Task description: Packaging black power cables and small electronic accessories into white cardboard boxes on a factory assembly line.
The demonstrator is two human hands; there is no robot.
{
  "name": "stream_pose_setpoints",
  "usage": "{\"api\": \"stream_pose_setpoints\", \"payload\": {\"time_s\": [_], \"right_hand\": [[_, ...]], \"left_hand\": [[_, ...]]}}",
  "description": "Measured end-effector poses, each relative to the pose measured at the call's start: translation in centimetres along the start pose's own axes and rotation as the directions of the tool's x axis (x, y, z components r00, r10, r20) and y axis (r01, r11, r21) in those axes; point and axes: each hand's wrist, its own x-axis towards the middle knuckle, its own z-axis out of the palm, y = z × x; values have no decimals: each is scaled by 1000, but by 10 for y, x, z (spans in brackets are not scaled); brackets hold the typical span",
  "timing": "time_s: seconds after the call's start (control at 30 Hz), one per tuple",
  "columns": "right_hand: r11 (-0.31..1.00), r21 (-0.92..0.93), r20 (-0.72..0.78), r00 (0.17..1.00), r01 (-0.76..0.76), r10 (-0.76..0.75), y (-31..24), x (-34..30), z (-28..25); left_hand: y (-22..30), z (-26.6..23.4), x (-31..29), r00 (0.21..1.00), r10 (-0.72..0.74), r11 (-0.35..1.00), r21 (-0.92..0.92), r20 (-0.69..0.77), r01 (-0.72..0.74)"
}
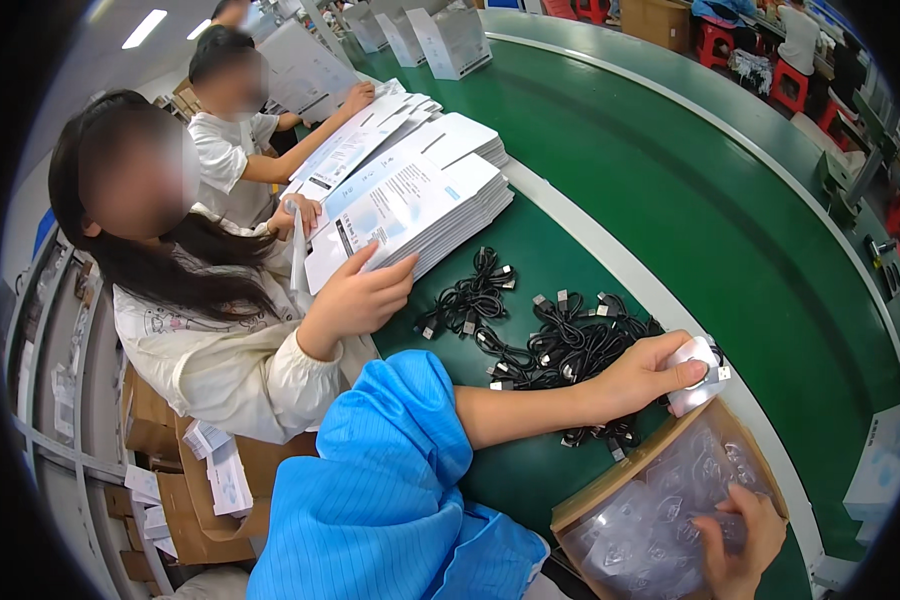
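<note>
My left hand (642, 378) reaches out from a blue sleeve and grips a small white and silver device (692, 378), the thumb lying across its face. A USB plug (724, 373) shows at the device's right side. Below it stands an open cardboard box (560, 518) filled with clear plastic pieces (650, 520), perhaps packaging inserts. My right hand (745, 545) is over the plastic at the box's right side, thumb and fingers curved but apart. Black USB cables (580, 345), coiled in bundles, lie in a heap beyond my left forearm.
A tall stack of flat white printed cartons (420, 200) covers the far left of the green table (610, 130). Beside it sits a co-worker with a hand (365, 295) at the stack; another person works farther back. Formed white boxes (450, 40) stand at the far end.
</note>
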Motion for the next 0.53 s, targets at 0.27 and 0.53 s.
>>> {"api": "stream_pose_setpoints", "payload": {"time_s": [0.27, 0.53], "right_hand": [[994, -43, 83, 992, -97, 100, -7, 11, 5], [998, -55, 65, 998, -20, 24, -3, 11, 7]], "left_hand": [[-1, -2, 1, 999, 37, 999, 19, -12, -36], [-6, -5, 2, 1000, 13, 1000, 12, 15, -14]]}}
